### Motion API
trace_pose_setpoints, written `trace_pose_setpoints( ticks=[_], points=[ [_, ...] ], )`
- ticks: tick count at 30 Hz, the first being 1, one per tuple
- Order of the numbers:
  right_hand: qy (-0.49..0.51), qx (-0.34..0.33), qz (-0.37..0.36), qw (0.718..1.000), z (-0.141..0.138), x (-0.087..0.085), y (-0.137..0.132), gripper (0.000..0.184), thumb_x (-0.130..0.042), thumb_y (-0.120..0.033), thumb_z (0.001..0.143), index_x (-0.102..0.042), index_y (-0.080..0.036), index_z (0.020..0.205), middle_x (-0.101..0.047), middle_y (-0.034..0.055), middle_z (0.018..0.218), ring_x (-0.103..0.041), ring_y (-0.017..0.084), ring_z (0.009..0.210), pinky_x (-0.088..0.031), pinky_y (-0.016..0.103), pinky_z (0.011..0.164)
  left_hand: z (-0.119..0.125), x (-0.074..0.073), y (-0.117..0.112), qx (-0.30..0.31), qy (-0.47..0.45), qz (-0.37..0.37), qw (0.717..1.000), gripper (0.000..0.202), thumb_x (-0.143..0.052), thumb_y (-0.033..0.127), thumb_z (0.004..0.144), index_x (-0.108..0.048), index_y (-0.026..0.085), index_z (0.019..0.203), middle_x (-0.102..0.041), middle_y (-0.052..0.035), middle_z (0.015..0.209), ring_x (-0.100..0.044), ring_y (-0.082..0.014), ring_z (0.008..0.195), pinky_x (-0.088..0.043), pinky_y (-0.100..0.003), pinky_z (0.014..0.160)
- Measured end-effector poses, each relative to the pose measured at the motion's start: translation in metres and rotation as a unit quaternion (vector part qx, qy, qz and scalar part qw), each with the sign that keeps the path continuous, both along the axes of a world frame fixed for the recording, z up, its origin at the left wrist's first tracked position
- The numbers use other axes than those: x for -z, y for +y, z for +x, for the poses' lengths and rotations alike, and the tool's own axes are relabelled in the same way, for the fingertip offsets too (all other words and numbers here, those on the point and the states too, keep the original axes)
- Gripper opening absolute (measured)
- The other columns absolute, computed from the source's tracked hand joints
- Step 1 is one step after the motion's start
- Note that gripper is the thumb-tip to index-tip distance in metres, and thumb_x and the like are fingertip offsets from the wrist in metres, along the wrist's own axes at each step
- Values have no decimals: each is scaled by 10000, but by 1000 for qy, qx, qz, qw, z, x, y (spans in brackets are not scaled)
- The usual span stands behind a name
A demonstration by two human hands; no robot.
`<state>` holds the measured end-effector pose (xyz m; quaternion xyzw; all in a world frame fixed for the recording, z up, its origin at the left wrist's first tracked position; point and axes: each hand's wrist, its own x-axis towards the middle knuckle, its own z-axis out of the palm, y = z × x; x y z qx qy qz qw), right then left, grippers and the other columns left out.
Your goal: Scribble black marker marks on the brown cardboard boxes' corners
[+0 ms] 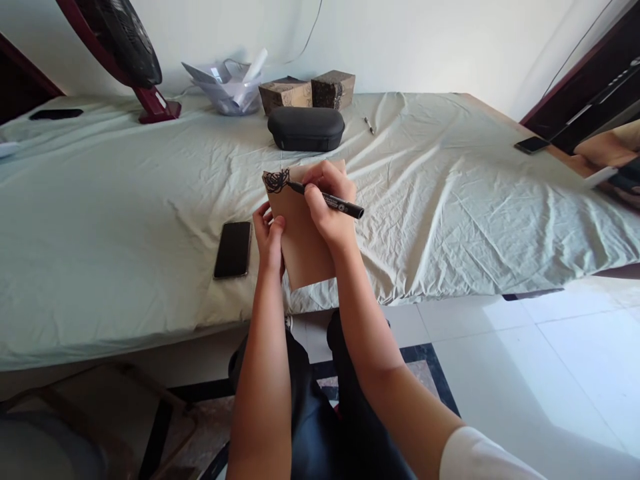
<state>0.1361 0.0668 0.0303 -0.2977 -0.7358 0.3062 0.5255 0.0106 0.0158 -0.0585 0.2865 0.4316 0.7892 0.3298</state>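
Forearms (265,380) reach the cardboard (303,241): left hand (271,240) clasps its left edge, likely steadying it; right hand (331,203) pinches a marker (346,206) above.

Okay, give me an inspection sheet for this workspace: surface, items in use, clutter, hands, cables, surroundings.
Surface: wrinkled pale green cloth.
Items in use: brown cardboard, black scribbles in its far left corner; black marker, tip near the scribbles.
Clutter: phone beside the left hand; black case, cardboard boxes, filled plastic bowl and fan farther back.
Hands: left grips the cardboard's left edge; right hand holds the marker.
Cables: thin cord against the white wall.
Surroundings: tiled floor; part of another person at the right edge.
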Motion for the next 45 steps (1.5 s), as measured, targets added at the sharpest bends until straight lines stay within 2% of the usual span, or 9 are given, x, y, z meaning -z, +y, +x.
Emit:
trace_pose_setpoints(
  ticks=[6,11,14,18,23,31,36,41,45],
  points=[
    [-31,60,38,997,-3,-4,-3,182,-600,-99,942,-618,-266,873,-675,-15,825,-660,210,841,-510,430,1133,-1,2,1,1,2,-5,1000,907,-998,748,567,-638,248,1232,-714,-131,1212,-656,-291,1061,-514,-435,907],
    [5,70,98,993,-3,-1,1,136,-563,-133,930,-595,-251,871,-675,-33,804,-633,181,760,-533,433,1060,-4,8,6,8,20,-4,1000,911,-972,738,616,-618,230,1284,-706,-127,1216,-669,-255,1042,-536,-388,880],
    [38,30,118,992,-1,2,4,106,-561,-166,890,-586,-250,830,-649,-44,743,-602,170,696,-545,437,978,-7,13,10,6,28,1,1000,900,-956,729,655,-603,217,1307,-705,-129,1215,-674,-242,1036,-546,-372,875],
    [114,-84,77,987,1,4,8,83,-599,-315,972,-621,-262,913,-668,-27,806,-616,166,682,-565,391,787,-8,20,16,-14,27,11,999,894,-938,748,668,-602,222,1308,-708,-122,1204,-687,-255,1062,-571,-381,875],
    [206,-44,18,977,8,0,8,288,-674,-564,976,-567,-297,979,-672,14,915,-614,185,739,-569,374,702,-10,25,22,2,40,30,999,885,-921,788,650,-604,273,1296,-716,-98,1224,-743,-269,1048,-613,-388,858],
    [157,-60,58,984,9,5,9,167,-620,-405,1007,-560,-275,920,-574,-36,801,-547,142,637,-470,334,632,-7,21,21,6,21,29,999,877,-935,734,669,-588,246,1310,-710,-114,1232,-726,-256,1052,-601,-384,878],
    [70,-26,77,994,8,9,7,74,-642,-263,964,-592,-267,910,-650,-12,819,-591,179,727,-579,387,839,-4,7,13,-2,-2,13,1000,907,-987,695,591,-615,214,1264,-721,-110,1172,-687,-209,918,-563,-352,812],
    [-6,12,72,997,9,8,5,76,-683,-226,931,-630,-264,892,-680,5,803,-644,226,837,-570,469,1064,-3,3,11,-1,-6,20,1000,832,-986,667,601,-647,223,1219,-733,-102,1145,-668,-199,912,-519,-310,757],
    [6,-51,68,996,7,5,4,47,-701,-300,947,-686,-256,943,-749,14,887,-691,217,839,-585,472,1081,-3,4,10,-8,1,16,1000,813,-977,676,609,-647,216,1192,-732,-102,1120,-689,-222,947,-531,-320,762]
  ],
)
